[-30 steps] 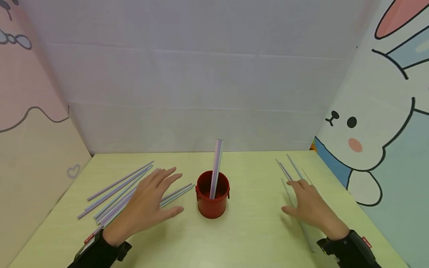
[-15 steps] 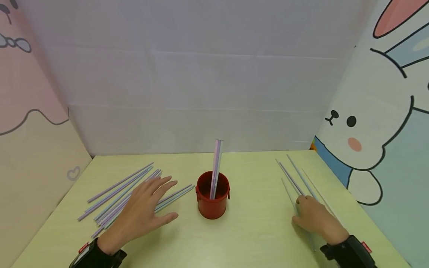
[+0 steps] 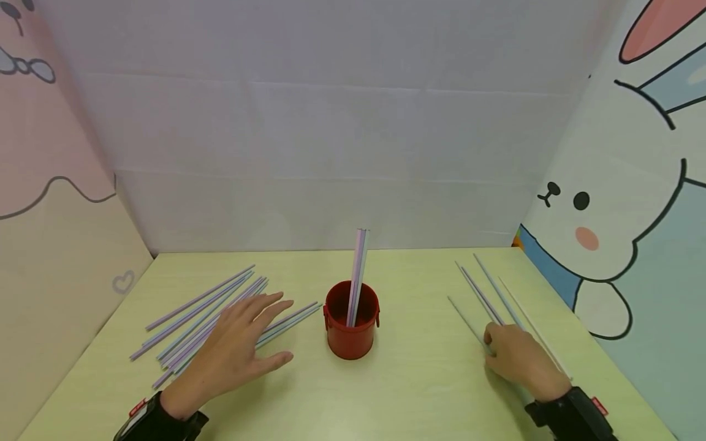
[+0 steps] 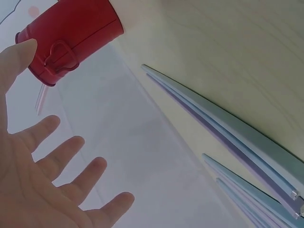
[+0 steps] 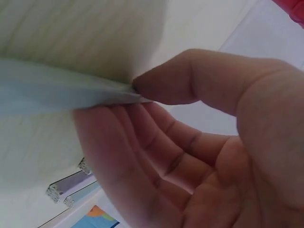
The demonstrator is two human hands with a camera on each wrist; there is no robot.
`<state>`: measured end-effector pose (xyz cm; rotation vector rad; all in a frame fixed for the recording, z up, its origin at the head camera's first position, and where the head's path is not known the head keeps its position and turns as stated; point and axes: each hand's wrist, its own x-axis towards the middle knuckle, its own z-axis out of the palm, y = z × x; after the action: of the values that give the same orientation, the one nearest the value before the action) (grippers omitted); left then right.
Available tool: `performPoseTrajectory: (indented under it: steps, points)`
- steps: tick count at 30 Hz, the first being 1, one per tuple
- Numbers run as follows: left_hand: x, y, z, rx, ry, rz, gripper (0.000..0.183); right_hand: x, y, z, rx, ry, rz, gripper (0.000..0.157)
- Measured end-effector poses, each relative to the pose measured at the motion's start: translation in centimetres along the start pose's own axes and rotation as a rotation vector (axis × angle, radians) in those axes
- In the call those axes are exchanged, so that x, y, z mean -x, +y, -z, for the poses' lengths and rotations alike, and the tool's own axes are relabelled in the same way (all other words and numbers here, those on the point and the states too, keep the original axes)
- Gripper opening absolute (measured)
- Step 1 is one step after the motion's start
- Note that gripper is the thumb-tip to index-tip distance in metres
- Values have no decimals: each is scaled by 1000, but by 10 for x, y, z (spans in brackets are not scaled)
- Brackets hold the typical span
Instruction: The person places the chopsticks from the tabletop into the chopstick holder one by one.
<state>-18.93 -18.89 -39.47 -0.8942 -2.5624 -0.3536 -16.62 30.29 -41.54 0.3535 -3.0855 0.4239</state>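
My right hand (image 3: pixel 517 360) is low over the right side of the table, pinching a thin pale blue-green stick (image 3: pixel 465 320) between thumb and fingers. In the right wrist view the pinched stick (image 5: pixel 57 88) runs off to the left from the fingertips. Over the left group of lilac and pale blue sticks (image 3: pixel 190 315), my left hand (image 3: pixel 231 349) hovers with fingers spread, holding nothing. A red bucket (image 3: pixel 350 344) stands upright between the hands, with a few sticks (image 3: pixel 357 269) leaning in it. It also shows in the left wrist view, the bucket (image 4: pixel 76 35) beyond my thumb.
Several other sticks (image 3: pixel 499 291) lie beside and beyond my right hand. A few more sticks (image 3: pixel 292 321) point toward the bucket from the left. A white wall panel (image 3: pixel 331 208) rises behind the pale yellow table (image 3: pixel 397 392), and printed side panels flank it.
My right hand has come down and back toward me and taken the pale stick, whose far end has swung left. The left hand has drawn back slightly.
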Motion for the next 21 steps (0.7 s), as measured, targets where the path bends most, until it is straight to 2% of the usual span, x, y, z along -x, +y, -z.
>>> performPoseTrajectory:
  steps: [3,7,12,16,18,21]
  points:
    - [-1,3,3,10,2,-11,80,1,-7,8,-2,6,11,24]
    - [-5,10,9,13,10,-24,80,2,-26,22,11,73,80,27]
    - [-14,23,20,11,46,-60,79,5,-59,42,-6,157,240,29]
    - [-24,36,29,11,97,-90,74,8,-88,54,-25,191,381,32]
    - [-28,44,34,17,133,-107,70,8,-103,55,-16,189,441,31]
    - [-35,55,39,34,187,-154,63,6,-125,55,-12,135,500,29]
